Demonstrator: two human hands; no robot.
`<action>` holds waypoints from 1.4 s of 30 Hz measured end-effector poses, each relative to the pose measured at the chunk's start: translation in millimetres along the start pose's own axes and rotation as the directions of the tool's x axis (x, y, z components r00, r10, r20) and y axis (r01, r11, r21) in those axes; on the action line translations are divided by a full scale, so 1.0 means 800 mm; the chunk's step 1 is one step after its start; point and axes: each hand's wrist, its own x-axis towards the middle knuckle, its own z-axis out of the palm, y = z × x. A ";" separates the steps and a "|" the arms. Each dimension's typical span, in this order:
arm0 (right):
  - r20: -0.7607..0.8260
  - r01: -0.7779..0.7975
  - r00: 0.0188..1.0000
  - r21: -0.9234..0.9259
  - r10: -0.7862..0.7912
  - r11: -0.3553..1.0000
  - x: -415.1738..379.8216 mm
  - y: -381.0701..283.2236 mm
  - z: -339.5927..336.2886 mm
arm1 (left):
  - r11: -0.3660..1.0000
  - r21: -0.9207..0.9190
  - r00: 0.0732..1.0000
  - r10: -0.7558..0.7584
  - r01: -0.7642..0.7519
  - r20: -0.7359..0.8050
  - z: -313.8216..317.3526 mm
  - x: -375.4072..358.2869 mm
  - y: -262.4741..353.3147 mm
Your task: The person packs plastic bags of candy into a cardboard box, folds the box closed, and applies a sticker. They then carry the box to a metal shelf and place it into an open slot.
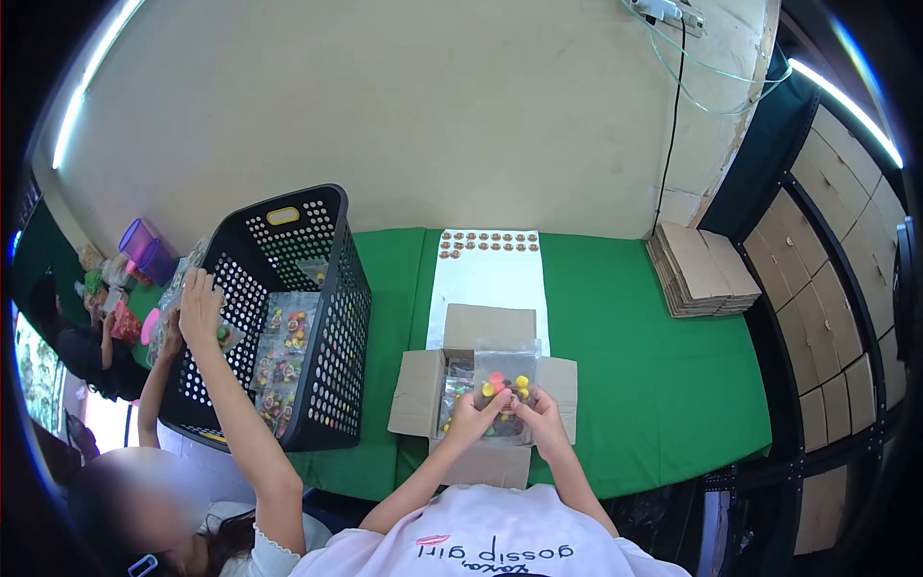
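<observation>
Between my two hands, a clear plastic bag (507, 363) with red, yellow and dark round pieces is held above an open cardboard box (415, 392). My left hand (473, 419) grips the bag's lower left side, and my right hand (544, 420) grips its lower right side. The fingers of both hands are closed on the plastic, thumbs near each other. Inside the box, at its left, more filled bags (456, 385) show; the rest of the inside is hidden by the held bag and my hands. The box flaps are spread outward.
A co-worker's hand (200, 306) is over the black basket (332, 375) of filled bags at left. A white sheet (481, 288) with rows of small brown items lies behind the box. Flattened cartons (707, 269) are stacked at right on the green cloth (663, 385).
</observation>
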 end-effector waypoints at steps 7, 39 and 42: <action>0.082 0.104 0.992 -0.062 -0.099 0.993 0.009 0.020 0.015 | 0.993 0.118 0.992 0.028 -0.013 -0.125 -0.020 0.005 -0.017; -0.163 0.059 0.985 0.036 -0.052 0.998 0.007 0.005 0.005 | 0.995 0.083 0.990 -0.060 0.049 0.125 -0.008 0.001 0.003; -0.177 0.046 0.983 0.035 -0.039 0.998 0.010 0.009 -0.001 | 0.996 0.065 0.986 -0.066 0.057 0.155 -0.011 0.002 0.006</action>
